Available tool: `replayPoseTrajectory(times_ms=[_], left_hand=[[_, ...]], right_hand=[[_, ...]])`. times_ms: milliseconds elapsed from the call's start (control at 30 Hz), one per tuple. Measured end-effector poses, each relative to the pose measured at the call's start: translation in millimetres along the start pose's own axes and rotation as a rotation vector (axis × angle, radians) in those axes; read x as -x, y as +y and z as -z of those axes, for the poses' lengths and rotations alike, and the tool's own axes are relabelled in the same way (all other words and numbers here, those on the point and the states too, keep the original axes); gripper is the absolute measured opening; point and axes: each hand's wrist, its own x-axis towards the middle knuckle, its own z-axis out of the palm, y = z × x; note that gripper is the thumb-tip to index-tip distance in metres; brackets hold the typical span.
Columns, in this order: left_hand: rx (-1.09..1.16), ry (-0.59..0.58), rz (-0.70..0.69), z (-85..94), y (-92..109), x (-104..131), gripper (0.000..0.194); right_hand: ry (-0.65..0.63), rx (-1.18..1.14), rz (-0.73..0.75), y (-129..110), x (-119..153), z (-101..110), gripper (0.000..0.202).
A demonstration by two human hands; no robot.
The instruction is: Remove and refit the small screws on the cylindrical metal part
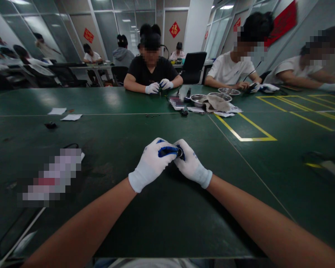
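Observation:
Both my hands wear white gloves with blue-coated palms and meet above the green table point(145, 219). Between them is a small dark round part point(179, 152) with a pale ring at its end. My left hand point(156, 160) has its fingers closed around the part from the left. From the right, my right hand point(188, 162) is closed on the same part. Most of the part lies hidden behind the gloves, so its exact kind does not show.
A blurred-out flat object point(56, 175) with a cable lies left. Metal bowls point(197, 99), a grey cloth point(216, 103) and papers lie across the table, near a yellow taped outline point(258, 140). A small black piece point(50, 125) sits far left. Co-workers point(153, 70) sit opposite.

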Motion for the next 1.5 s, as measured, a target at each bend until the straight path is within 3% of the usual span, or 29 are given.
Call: replayPoseTrajectory(times_ms=[467, 667, 933, 1133, 1200, 1300, 1500], left_hand=[[-0.099, 0.022, 0.07, -7.1, 3.3, -0.8, 0.006], [-0.112, -0.046, 0.036, -4.8, 4.8, -0.2, 0.004], [-0.248, 0.082, 0.089, -15.4, 7.5, 1.0, 0.004], [0.013, 0.142, 0.046, -17.3, -9.6, -2.4, 0.018], [0.075, 0.174, 0.019, -17.9, -21.5, -6.6, 0.02], [-0.095, 0.221, 0.018, -20.0, -38.0, -16.2, 0.024], [-0.4, -0.023, -0.053, -24.7, -46.6, -35.0, 0.035]], right_hand=[[-0.055, 0.013, 0.009, -6.5, -0.2, -2.5, 0.013], [-0.077, 0.021, 0.004, -7.5, 0.6, -1.1, 0.016], [-0.077, 0.023, 0.008, -5.0, -0.3, -1.8, 0.013], [-0.032, 0.003, 0.001, -5.1, 0.2, 0.4, 0.012], [0.008, -0.011, -0.002, -3.7, 0.3, 0.0, 0.009], [0.15, -0.035, -0.078, 3.9, -1.5, 0.6, 0.011], [0.765, -0.198, -0.346, 39.1, -14.3, 9.6, 0.018]])
